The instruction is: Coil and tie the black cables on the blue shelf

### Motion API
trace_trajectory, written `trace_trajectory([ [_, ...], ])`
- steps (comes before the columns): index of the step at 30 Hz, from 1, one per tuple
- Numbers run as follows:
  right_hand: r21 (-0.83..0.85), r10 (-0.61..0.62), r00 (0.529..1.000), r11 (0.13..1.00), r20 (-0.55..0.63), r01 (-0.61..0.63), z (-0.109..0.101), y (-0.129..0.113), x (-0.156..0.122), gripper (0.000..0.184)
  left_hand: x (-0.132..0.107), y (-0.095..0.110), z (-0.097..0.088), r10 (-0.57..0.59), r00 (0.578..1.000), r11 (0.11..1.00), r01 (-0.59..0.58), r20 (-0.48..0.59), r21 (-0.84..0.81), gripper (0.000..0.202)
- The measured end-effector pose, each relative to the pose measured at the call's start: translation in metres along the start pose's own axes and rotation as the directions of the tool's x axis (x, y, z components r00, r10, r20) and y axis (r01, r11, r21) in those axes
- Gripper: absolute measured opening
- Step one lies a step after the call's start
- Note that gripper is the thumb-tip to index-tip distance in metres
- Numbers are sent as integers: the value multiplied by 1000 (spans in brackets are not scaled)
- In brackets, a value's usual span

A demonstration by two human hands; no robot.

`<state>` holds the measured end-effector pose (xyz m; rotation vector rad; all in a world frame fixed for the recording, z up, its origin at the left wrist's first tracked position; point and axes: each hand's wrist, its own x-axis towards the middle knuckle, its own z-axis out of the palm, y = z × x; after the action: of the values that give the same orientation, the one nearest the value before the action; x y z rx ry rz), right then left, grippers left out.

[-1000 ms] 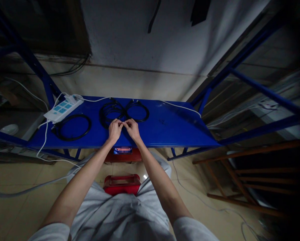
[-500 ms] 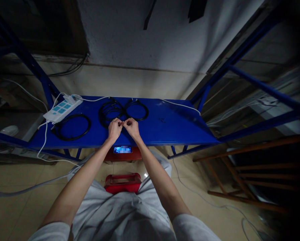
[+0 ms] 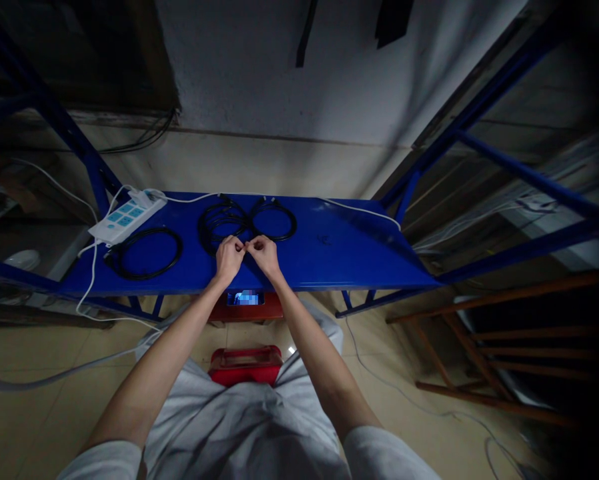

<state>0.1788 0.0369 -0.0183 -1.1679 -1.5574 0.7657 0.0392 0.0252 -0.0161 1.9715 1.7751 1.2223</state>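
My left hand (image 3: pixel 229 257) and my right hand (image 3: pixel 263 255) meet fingertip to fingertip over the front of the blue shelf (image 3: pixel 329 257). Both have their fingers curled in a pinch on something small that I cannot make out. Just behind the hands lies a middle coil of black cable (image 3: pixel 220 223), with a second black coil (image 3: pixel 274 220) to its right. A third, larger black coil (image 3: pixel 144 253) lies to the left.
A white power strip (image 3: pixel 122 218) with a white cord sits at the shelf's back left. Blue rack posts (image 3: pixel 84 157) rise on both sides. A red stool (image 3: pixel 244 365) stands between my knees, a lit phone (image 3: pixel 245 298) below the shelf edge, wooden bars (image 3: pixel 479 333) at right.
Both hands stay pinched together at the same spot; only the view shifts slightly.
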Motion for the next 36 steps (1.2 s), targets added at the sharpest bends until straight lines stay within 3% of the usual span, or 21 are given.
trace_trajectory([
  [7, -22, 12, 1000, 1000, 7, -12, 1, -2, 0, 15, -1, 0, 0, 43, 999, 999, -43, 20, 12, 18],
  [16, 66, 73, 994, 995, 79, -78, 1, 6, 6, 8, -1, 0, 1, 64, 997, 998, -64, 48, 0, 16],
  [22, 130, 128, 982, 981, 137, -146, -4, 20, 13, 11, 4, -6, -3, 41, 992, 964, -9, 116, -265, 6],
  [24, 125, 116, 985, 983, 128, -132, -4, 23, 12, 14, 6, -13, -9, 35, 992, 915, 18, 123, -404, 14],
  [28, 69, 37, 995, 997, 89, -43, -2, 23, 4, 18, 7, -27, -24, -91, 981, 762, 178, 170, -623, 28],
  [32, 16, -29, 995, 1000, 96, 27, -3, 20, -1, 18, 7, -28, -28, -178, 966, 684, 259, 188, -683, 36],
  [36, -8, -33, 994, 999, 108, 34, -5, 15, -2, 18, 5, -24, -27, -195, 968, 692, 248, 156, -678, 39],
])
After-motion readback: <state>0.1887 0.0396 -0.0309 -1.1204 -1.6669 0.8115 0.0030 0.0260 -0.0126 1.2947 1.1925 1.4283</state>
